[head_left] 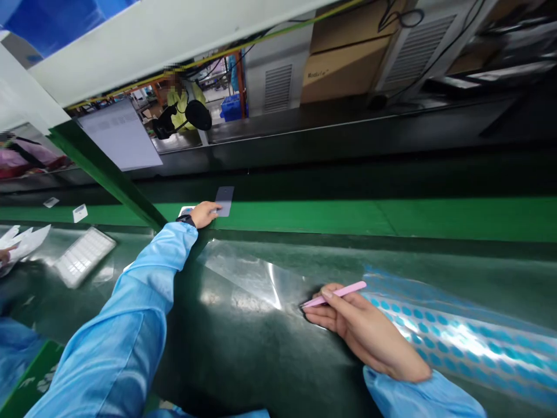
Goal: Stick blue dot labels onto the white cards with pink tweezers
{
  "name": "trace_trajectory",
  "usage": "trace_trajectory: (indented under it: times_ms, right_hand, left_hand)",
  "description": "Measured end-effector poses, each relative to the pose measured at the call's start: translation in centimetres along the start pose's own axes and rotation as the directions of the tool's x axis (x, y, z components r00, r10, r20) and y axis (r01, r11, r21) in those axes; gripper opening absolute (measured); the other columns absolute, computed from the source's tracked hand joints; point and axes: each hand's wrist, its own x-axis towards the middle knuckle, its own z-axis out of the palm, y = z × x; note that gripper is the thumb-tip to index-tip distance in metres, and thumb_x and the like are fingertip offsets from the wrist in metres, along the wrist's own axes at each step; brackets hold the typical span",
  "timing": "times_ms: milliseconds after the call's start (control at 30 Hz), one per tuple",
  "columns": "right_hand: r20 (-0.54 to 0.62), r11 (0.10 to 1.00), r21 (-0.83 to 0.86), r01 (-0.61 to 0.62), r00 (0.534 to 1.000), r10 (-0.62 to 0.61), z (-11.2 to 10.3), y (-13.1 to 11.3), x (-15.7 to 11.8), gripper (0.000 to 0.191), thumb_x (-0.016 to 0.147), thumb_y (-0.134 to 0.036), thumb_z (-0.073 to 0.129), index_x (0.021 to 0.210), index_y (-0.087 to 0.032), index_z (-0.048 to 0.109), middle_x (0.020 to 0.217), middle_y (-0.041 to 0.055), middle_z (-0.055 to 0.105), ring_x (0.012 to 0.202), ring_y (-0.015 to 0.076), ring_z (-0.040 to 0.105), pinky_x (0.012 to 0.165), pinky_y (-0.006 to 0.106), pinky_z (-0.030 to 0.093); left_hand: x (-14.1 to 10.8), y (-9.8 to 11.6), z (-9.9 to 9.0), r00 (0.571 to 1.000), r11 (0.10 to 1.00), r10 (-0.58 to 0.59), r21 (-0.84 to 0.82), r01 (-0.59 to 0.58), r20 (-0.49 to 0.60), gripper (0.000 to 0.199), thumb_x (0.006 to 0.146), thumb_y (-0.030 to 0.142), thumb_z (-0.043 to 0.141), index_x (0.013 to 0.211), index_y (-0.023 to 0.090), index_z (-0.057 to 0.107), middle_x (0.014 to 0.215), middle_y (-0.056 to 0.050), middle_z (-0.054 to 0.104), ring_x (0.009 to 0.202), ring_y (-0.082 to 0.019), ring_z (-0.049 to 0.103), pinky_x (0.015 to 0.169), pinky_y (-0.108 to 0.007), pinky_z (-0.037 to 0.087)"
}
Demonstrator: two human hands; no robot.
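Note:
My left hand [204, 214] reaches out over the green strip. Its fingers are closed at the left edge of a thin grey rectangular panel [225, 201]. Partly hidden behind the same wrist is a whitish flat piece [186, 210]. Pink tweezers [343, 290] are pinched in my right hand [363, 325], their dark tips pointing left above the dark green table. Beside the right hand lies a clear sheet with rows of round blue stickers [452, 337]. A clear plastic film [248, 276] is spread between the two hands.
A green post [108, 174] rises left of my forearm. A white gridded tray [86, 255] and another person's hand [6, 255] with white sheets are at the left. Small white pieces [80, 213] lie along the green strip. A person in yellow [185, 104] is farther back.

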Motion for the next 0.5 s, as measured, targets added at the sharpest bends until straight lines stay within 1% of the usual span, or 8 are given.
trace_trajectory:
  times_ms: [33, 100, 233, 300, 400, 500]
  right_hand:
    - [0.01, 1.0, 0.002, 0.008, 1.0, -0.008, -0.1, 0.1, 0.1, 0.052, 0.044, -0.041, 0.098, 0.074, -0.016, 0.063, 0.075, 0.0085, 0.072, 0.068, 0.0204, 0.071, 0.066, 0.027, 0.062]
    - [0.028, 0.999, 0.008, 0.035, 0.999, -0.036, -0.4, 0.3, 0.3, 0.05, 0.049, -0.042, 0.096, 0.075, -0.016, 0.063, 0.075, 0.0079, 0.072, 0.069, 0.0206, 0.071, 0.066, 0.028, 0.061]
    - [0.055, 1.0, -0.01, 0.029, 0.998, -0.028, -0.5, 0.2, 0.2, 0.046, 0.054, -0.041, 0.095, 0.076, -0.017, 0.062, 0.076, 0.008, 0.072, 0.07, 0.0203, 0.071, 0.068, 0.029, 0.061]
    - [0.059, 1.0, -0.014, 0.016, 0.998, -0.015, -0.5, 0.1, 0.0, 0.047, 0.054, -0.042, 0.095, 0.075, -0.017, 0.062, 0.077, 0.0085, 0.072, 0.07, 0.0202, 0.071, 0.068, 0.028, 0.061]
    - [0.086, 0.999, -0.019, 0.026, 0.996, -0.024, -0.8, 0.1, 0.0, 0.042, 0.06, -0.042, 0.092, 0.075, -0.018, 0.061, 0.078, 0.008, 0.073, 0.072, 0.0203, 0.071, 0.07, 0.029, 0.06]
    - [0.097, 0.998, -0.024, 0.051, 0.994, -0.048, -1.1, 0.3, 0.1, 0.036, 0.066, -0.04, 0.089, 0.075, -0.018, 0.062, 0.079, 0.0074, 0.072, 0.072, 0.0205, 0.071, 0.069, 0.029, 0.06]
  left_hand:
    - [0.5, -0.1, -0.2, 1.0, 1.0, 0.005, -0.004, -0.005, 0.008, 0.029, 0.093, 0.028, 0.058, 0.121, 0.022, 0.061, 0.13, -0.006, 0.06, 0.121, -0.02, 0.054, 0.107, -0.042, 0.042]
    - [1.6, -0.2, -0.6, 1.0, 1.0, -0.023, 0.001, 0.023, 0.0, 0.029, 0.094, 0.032, 0.057, 0.119, 0.019, 0.061, 0.129, -0.008, 0.059, 0.118, -0.021, 0.056, 0.103, -0.045, 0.046]
    - [3.9, 0.9, -0.8, 0.985, 0.985, -0.163, 0.04, 0.166, -0.059, 0.037, 0.094, 0.038, 0.057, 0.124, 0.018, 0.056, 0.128, -0.01, 0.057, 0.114, -0.023, 0.058, 0.098, -0.047, 0.05]
    - [4.9, 1.6, -0.8, 0.976, 0.976, -0.21, 0.054, 0.213, -0.054, 0.04, 0.093, 0.04, 0.058, 0.125, 0.017, 0.055, 0.125, -0.01, 0.058, 0.111, -0.023, 0.059, 0.095, -0.046, 0.052]
    - [6.2, 2.4, -0.8, 0.973, 0.97, -0.23, 0.068, 0.231, -0.028, 0.036, 0.092, 0.038, 0.059, 0.121, 0.017, 0.058, 0.121, -0.009, 0.06, 0.106, -0.021, 0.061, 0.091, -0.042, 0.054]
    - [6.7, 3.3, -1.2, 0.977, 0.975, -0.208, 0.07, 0.211, -0.036, 0.034, 0.092, 0.037, 0.06, 0.12, 0.016, 0.058, 0.12, -0.008, 0.06, 0.105, -0.021, 0.061, 0.09, -0.041, 0.054]
